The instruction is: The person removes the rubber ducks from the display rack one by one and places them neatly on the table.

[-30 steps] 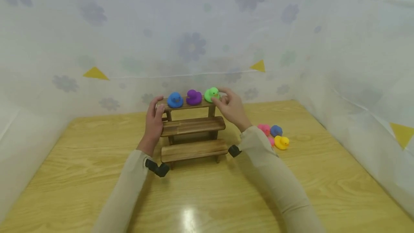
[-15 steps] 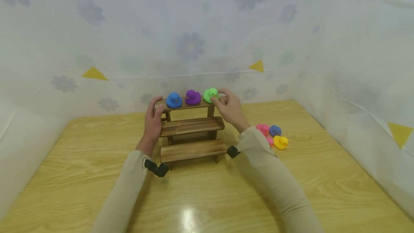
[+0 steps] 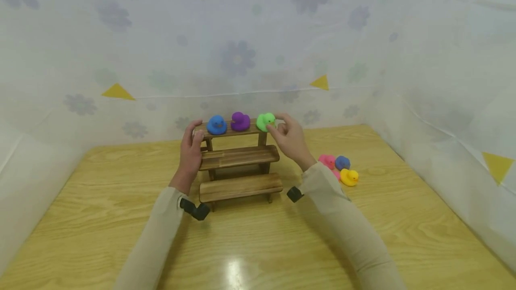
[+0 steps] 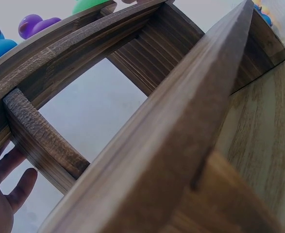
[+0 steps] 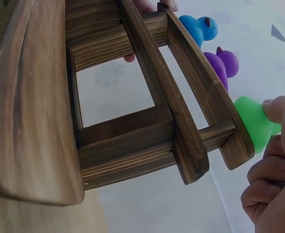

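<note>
Now the green duck (image 3: 265, 122) shifts right, farther from the purple duck (image 3: 240, 121); right hand (image 3: 291, 140) pinching, left hand (image 3: 190, 153) gripping stand (image 3: 246, 156).

Two arms in beige sleeves (image 3: 363, 240) reach from the near side toward the far side, the left forearm (image 3: 151, 236) slanting right, the right forearm (image 3: 336, 205) slanting left. The left hand (image 3: 191, 153) stands nearly upright, fingers and thumb bent rightward in a grip. The right hand (image 3: 291, 137), slightly farther off, tilts left, index finger (image 3: 282, 116) and thumb (image 3: 275, 133) pinching, other fingers (image 5: 268, 177) curled.
</note>
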`<action>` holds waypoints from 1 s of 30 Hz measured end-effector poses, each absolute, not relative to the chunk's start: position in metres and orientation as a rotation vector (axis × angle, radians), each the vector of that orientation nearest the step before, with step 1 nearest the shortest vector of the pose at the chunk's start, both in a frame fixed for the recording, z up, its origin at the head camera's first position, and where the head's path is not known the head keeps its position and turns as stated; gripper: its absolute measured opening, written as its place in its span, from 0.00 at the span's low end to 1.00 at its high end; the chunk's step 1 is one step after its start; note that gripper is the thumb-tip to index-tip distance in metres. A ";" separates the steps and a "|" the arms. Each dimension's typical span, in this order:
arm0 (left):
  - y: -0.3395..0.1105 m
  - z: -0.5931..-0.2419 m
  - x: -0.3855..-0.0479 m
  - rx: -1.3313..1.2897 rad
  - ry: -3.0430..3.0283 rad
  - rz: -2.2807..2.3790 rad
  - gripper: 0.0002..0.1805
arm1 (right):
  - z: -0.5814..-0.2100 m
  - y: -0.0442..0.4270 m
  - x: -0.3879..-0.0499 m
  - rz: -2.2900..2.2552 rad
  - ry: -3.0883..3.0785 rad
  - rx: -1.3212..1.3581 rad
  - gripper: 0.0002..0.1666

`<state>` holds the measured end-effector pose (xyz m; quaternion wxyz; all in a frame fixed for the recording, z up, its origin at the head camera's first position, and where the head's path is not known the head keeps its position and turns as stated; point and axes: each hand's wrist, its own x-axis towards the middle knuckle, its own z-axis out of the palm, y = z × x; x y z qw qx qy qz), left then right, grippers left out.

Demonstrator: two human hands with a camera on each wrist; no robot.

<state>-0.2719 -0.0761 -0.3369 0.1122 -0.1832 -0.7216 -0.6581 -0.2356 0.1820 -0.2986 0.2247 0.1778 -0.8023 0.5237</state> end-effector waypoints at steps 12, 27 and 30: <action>-0.077 -0.336 -0.272 -0.532 -2.120 -1.921 0.25 | -0.300 0.197 -0.222 1.446 -2.207 0.479 0.19; -0.073 -0.334 -0.271 -0.532 -2.109 -1.928 0.25 | -0.308 0.215 -0.200 1.367 -2.236 0.499 0.18; -0.072 -0.334 -0.270 -0.533 -2.105 -1.937 0.24 | -0.312 0.220 -0.197 1.368 -2.237 0.528 0.18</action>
